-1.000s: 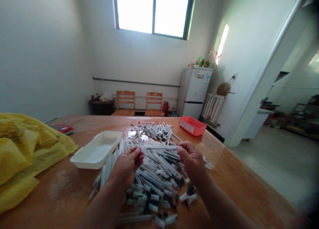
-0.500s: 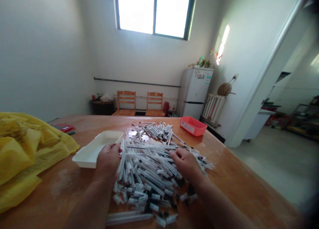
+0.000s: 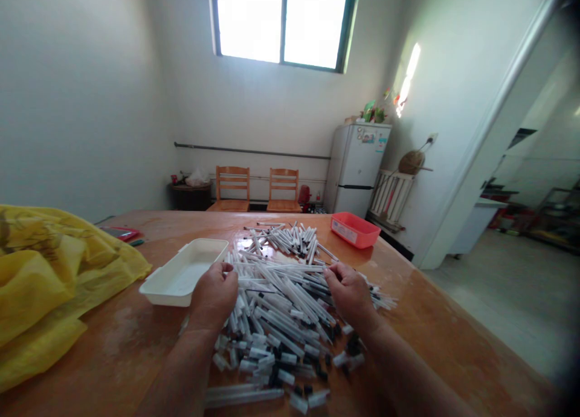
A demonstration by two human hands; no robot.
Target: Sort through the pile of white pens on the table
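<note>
A heap of clear pen barrels (image 3: 290, 305) covers the middle of the table between my hands. Along its near side lie loose clear pen caps (image 3: 260, 353) and small black plugs (image 3: 308, 390). My left hand (image 3: 214, 296) is closed in a pinch at the heap's left edge, beside the white tray; what its fingertips hold is too small to make out. On the right, my right hand (image 3: 351, 293) pinches the end of a pale pen barrel (image 3: 310, 268) that lies level above the heap, pointing left. A second pile of white pen refills (image 3: 294, 239) is farther back.
A white tray (image 3: 148, 291) sits left of the heap, and a yellow plastic bag (image 3: 49, 272) spreads at the far left. The red tray (image 3: 357, 238) stands at the back right. Beyond the table are two wooden chairs (image 3: 233, 184) and a fridge (image 3: 360, 163).
My right hand has moved slightly right relative to the heap, still pinching. The left hand stays closed near the white tray, its fingers turned a little. The whole view has shifted slightly.
</note>
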